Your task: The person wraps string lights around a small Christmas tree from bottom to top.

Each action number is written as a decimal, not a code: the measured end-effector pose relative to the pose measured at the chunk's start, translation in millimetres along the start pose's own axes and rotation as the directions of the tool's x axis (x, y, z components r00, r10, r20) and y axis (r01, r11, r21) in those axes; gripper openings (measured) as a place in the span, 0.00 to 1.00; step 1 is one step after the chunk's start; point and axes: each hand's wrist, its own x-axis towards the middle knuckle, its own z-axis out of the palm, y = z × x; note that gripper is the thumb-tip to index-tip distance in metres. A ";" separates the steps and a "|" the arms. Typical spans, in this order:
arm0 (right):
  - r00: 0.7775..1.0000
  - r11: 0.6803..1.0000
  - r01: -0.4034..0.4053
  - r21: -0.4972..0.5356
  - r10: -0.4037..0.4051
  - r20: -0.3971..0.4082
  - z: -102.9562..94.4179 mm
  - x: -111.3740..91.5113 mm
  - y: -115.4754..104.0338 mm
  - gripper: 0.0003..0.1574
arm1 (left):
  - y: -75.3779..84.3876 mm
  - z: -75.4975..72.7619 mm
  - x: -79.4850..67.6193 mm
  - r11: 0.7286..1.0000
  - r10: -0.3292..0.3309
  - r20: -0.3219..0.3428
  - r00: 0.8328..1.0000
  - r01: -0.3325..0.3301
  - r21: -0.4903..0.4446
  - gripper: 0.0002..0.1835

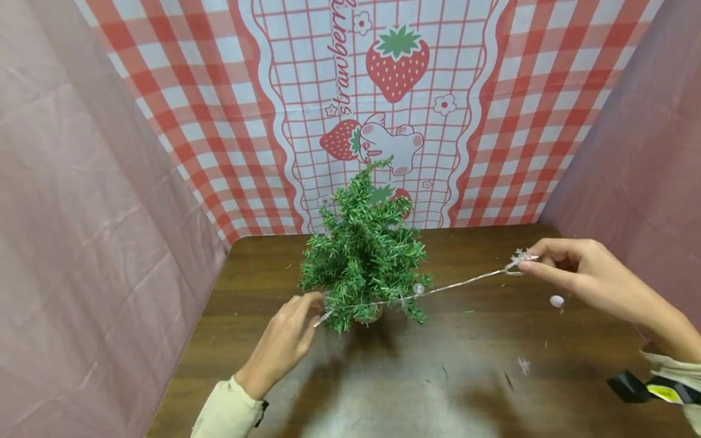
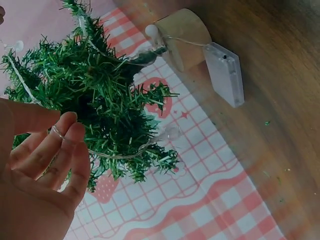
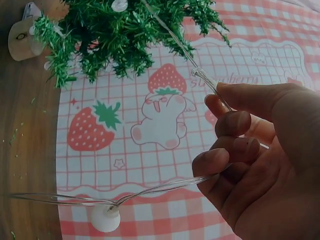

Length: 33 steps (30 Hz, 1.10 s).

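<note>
A small artificial Christmas tree [image 1: 362, 255] with green tinsel needles stands upright on the table. Across its lower front runs a clear string of lights [image 1: 465, 281], stretched between both hands. At the tree's lower left, my left hand [image 1: 282, 337] pinches the wire between thumb and fingertips; the left wrist view shows the strand [image 2: 122, 156] passing along the branches. Out to the right, my right hand [image 1: 597, 280] holds the string by thumb and curled fingers, beside a clear snowflake light [image 1: 519, 258]. Below that hand, a loose length carries a white ball bulb [image 3: 105, 219].
A white battery box [image 2: 223, 75] lies beside the tree's round wooden base [image 2: 186, 40], joined to the wire. Another snowflake light [image 1: 524, 365] shows at the right of the brown table [image 1: 263, 261]. Behind is a strawberry-print checked cloth [image 1: 219, 109]; pink curtains [image 1: 98, 213] flank both sides.
</note>
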 end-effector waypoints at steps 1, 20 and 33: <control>1.000 1.000 -0.003 -0.007 0.003 -0.005 -0.3 0.7 1.4 0.02 | 0.1 0.8 0.3 1.000 0.001 -0.003 1.000 -0.001 -0.008 0.20; 0.974 0.982 0.033 -0.186 -0.073 -0.213 -5.0 24.5 31.2 0.03 | 22.0 15.8 -2.2 0.994 0.108 -0.018 0.994 -0.108 -0.034 0.05; 0.943 1.000 0.010 -0.028 -0.019 -0.333 -9.6 33.0 28.1 0.06 | 4.4 11.6 -21.6 0.999 0.055 -0.006 0.998 -0.055 0.001 0.08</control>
